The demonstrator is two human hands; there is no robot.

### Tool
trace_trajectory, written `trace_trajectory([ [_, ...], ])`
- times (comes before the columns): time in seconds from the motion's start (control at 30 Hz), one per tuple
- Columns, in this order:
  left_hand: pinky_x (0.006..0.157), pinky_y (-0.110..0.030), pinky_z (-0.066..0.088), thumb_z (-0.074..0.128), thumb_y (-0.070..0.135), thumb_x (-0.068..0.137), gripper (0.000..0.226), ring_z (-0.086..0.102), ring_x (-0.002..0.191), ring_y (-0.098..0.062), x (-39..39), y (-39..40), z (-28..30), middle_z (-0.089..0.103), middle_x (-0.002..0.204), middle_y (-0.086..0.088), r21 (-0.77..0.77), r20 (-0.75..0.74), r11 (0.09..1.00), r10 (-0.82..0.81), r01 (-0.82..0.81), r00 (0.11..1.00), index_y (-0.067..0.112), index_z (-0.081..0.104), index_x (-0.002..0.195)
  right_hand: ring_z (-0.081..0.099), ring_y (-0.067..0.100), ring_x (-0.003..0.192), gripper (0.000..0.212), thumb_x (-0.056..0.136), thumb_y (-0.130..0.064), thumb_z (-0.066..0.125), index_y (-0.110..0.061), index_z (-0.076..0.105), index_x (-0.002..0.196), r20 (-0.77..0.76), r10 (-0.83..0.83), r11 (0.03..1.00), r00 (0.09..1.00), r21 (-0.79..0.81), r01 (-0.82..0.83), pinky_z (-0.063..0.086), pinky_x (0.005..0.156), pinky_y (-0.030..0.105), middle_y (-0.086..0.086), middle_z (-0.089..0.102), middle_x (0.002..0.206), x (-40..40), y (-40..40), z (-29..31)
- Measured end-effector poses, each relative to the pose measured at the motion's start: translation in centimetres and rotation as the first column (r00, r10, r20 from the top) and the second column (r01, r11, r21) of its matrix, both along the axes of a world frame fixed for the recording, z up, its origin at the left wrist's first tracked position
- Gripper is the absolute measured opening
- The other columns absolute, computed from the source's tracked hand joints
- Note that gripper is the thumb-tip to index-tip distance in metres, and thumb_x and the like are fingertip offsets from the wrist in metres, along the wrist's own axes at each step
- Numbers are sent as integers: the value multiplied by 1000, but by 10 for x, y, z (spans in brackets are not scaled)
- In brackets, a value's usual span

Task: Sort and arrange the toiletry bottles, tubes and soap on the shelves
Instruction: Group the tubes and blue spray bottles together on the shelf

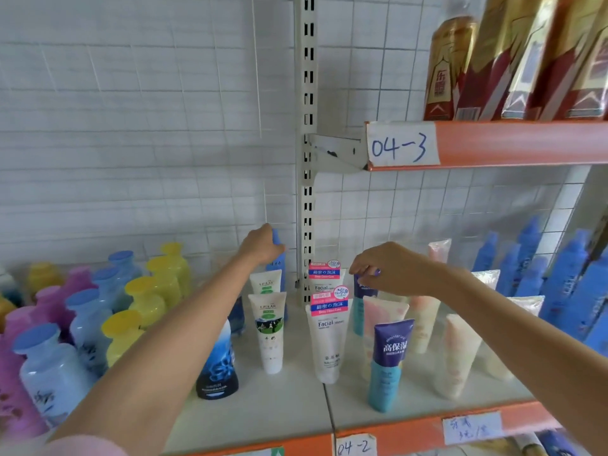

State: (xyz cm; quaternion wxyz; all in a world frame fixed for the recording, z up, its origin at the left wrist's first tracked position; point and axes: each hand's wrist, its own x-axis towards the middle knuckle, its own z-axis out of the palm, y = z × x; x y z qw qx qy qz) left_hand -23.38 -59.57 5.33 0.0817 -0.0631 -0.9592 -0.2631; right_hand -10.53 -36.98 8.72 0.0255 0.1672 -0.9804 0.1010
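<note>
Toiletry tubes stand cap-down in short rows on the white shelf point(296, 406), long axes upright. My left hand point(260, 246) is at the back, fingers curled round the top of a tall blue bottle point(278, 258) just beside the slotted upright post point(307, 179). My right hand point(391, 269) hovers over the back of the purple-topped row, fingertips pinched on the crimped end of a purple tube point(363, 287) directly beneath them. That hand is nearer the front purple and teal tube point(388, 360). I judge a straight lift is needed: neighbours crowd both sides, with open room only above and at the front edge.
</note>
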Motion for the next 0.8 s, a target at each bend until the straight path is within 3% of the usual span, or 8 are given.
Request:
trace_trajectory([
  [0.1, 74, -32, 46, 64, 24, 81, 17, 61, 92, -26, -9, -1, -6, 67, 100, -6, 91, -146, 994, 72, -59, 987, 13, 62, 94, 62, 11, 99, 26, 91, -18, 52, -16, 63, 114, -19, 25, 999, 1000, -25, -25, 43, 75, 10, -1, 66, 115, 2, 1, -3],
  [0.23, 68, -33, 46, 64, 19, 82, 12, 61, 84, -25, 5, -9, 1, 68, 90, -5, 140, -310, 990, 74, -31, 948, 10, 63, 89, 57, 8, 93, 30, 92, -21, 52, -17, 58, 121, -52, 31, 996, 998, -77, -34, 46, 82, 18, -2, 62, 120, -1, -11, 0],
  [0.4, 66, -29, 46, 67, 15, 80, 9, 59, 75, -9, 61, -29, 40, 61, 80, 11, 269, -637, 949, 50, 162, 769, 11, 61, 86, 62, 13, 95, 54, 89, -28, 58, -20, 38, 138, -162, 28, 985, 986, -166, -55, 42, 87, 22, 0, 47, 136, -14, -49, 12],
  [0.5, 59, -14, 47, 66, 11, 81, 10, 57, 75, 6, 107, -40, 60, 58, 81, 19, 313, -741, 896, 24, 315, 671, 9, 60, 88, 64, 16, 88, 74, 81, -34, 67, -22, 28, 143, -236, 69, 945, 969, -297, -139, 47, 89, 29, 2, 40, 138, -14, -81, 18],
  [0.57, 60, -16, 52, 65, 14, 82, 9, 58, 77, 3, 137, -45, 67, 60, 84, 16, 340, -771, 845, -1, 413, 637, 12, 61, 90, 61, 20, 91, 76, 76, -37, 72, -19, 34, 140, -328, 82, 928, 941, -318, -192, 50, 82, 34, 3, 44, 131, -8, -101, 19],
  [0.7, 62, -20, 54, 64, 25, 81, 9, 61, 81, -4, 172, -54, 70, 64, 85, 16, 397, -750, 724, -98, 564, 654, 26, 58, 88, 45, 18, 72, 45, 75, -36, 70, -12, 54, 109, -559, 8, 970, 829, -196, -142, 33, 63, 28, -2, 57, 90, 15, -113, 15],
  [0.8, 67, -13, 49, 68, 29, 77, 18, 62, 85, -2, 180, -50, 63, 64, 89, 17, 374, -705, 704, -207, 603, 678, 28, 57, 92, 52, 23, 61, 37, 67, -35, 72, -13, 58, 93, -688, 24, 987, 726, -100, -128, 32, 54, 26, -2, 61, 75, 34, -89, 13],
])
